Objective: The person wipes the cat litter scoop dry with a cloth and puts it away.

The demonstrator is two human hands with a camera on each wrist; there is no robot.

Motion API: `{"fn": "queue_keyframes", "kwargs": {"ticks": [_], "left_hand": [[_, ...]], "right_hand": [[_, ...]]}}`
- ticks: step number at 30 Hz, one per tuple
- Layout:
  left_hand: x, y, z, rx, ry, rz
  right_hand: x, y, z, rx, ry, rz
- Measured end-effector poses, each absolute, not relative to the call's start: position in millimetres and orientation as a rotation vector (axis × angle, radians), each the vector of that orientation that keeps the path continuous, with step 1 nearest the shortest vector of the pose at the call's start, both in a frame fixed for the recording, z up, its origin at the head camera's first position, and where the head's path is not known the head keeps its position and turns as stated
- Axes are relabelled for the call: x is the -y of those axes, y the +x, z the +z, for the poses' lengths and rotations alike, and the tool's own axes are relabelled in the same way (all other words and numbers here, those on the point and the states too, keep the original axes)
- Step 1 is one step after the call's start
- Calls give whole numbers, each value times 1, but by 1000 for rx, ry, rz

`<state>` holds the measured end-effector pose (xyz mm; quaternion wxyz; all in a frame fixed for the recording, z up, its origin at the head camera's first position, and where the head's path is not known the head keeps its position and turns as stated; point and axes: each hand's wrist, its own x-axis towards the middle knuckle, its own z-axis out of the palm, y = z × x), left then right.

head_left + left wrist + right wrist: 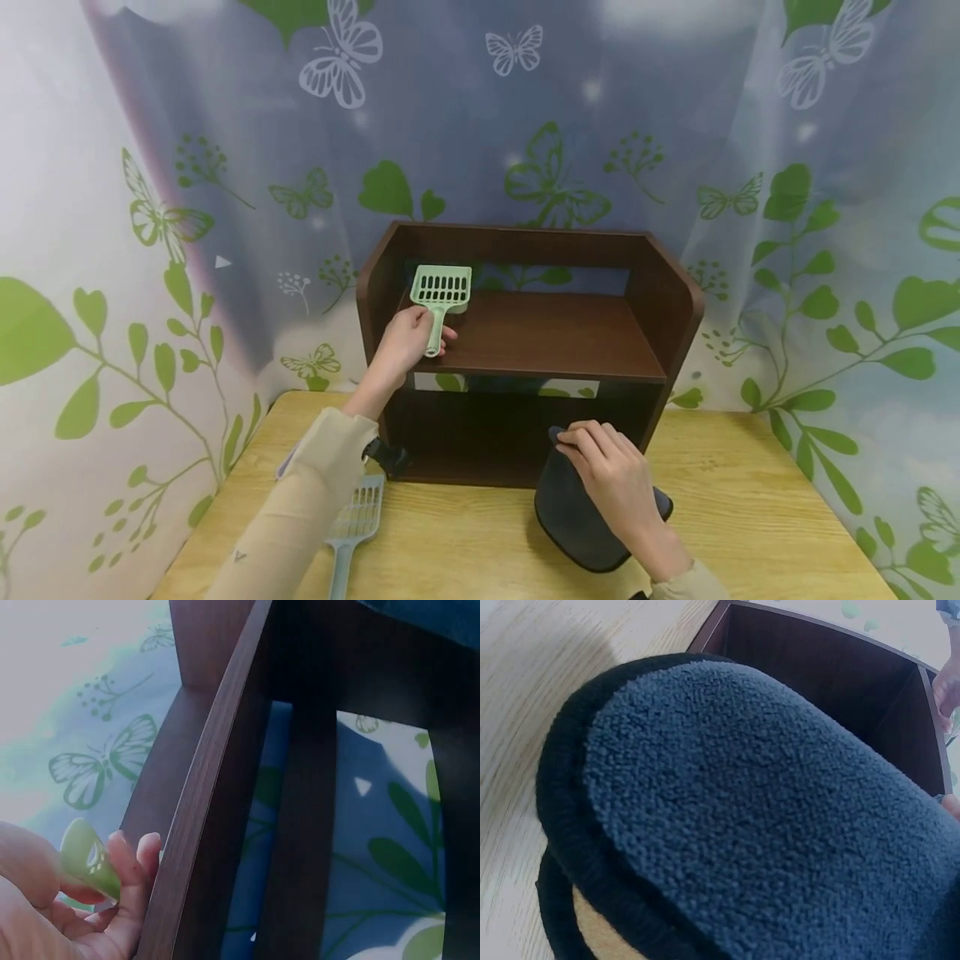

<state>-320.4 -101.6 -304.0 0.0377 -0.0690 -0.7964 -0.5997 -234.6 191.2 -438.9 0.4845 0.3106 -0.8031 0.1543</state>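
In the head view my left hand (408,335) grips the handle of a light green slotted litter scoop (437,321), its slotted head up, at the left side of the upper shelf. The left wrist view shows the scoop's handle end (75,859) between thumb and fingers, close beside the dark wood. My right hand (611,475) pinches the upper end of a dark blue plush cloth (572,518) with black edging, in front of the lower shelf. Filling much of the right wrist view, the cloth (765,780) is folded over, a tan part showing beneath its edge.
A dark brown two-tier shelf (555,333) stands at the back of the wooden table (465,542). A grey-blue slotted scoop (342,567) lies near my left sleeve. Something purple (287,462) peeks out beyond that sleeve. Behind hangs a leaf-and-butterfly backdrop (465,108).
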Motion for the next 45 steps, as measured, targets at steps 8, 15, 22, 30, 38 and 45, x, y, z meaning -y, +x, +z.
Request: {"fn": "queue_keyframes", "kwargs": {"ticks": [8,15,22,30,38,45], "left_hand": [[104,-328,-305,2566,-180,-1675],[108,-327,-305,2626,-196,-1612],[112,-322,-301,2729,-223,-1347],[114,-306,-294,2789,-258,-949],[120,-280,-287,2641,-325,-962],[146,-263,-295,2350,-493,-1127]], "right_hand": [[-190,-233,-440,1979,763,385],[-187,-232,-439,1946,773,404],[-186,-230,-440,1971,776,412],[-185,-229,-439,1970,784,419],[-187,-228,-438,1982,784,422],[-185,-228,-437,1964,786,434]]}}
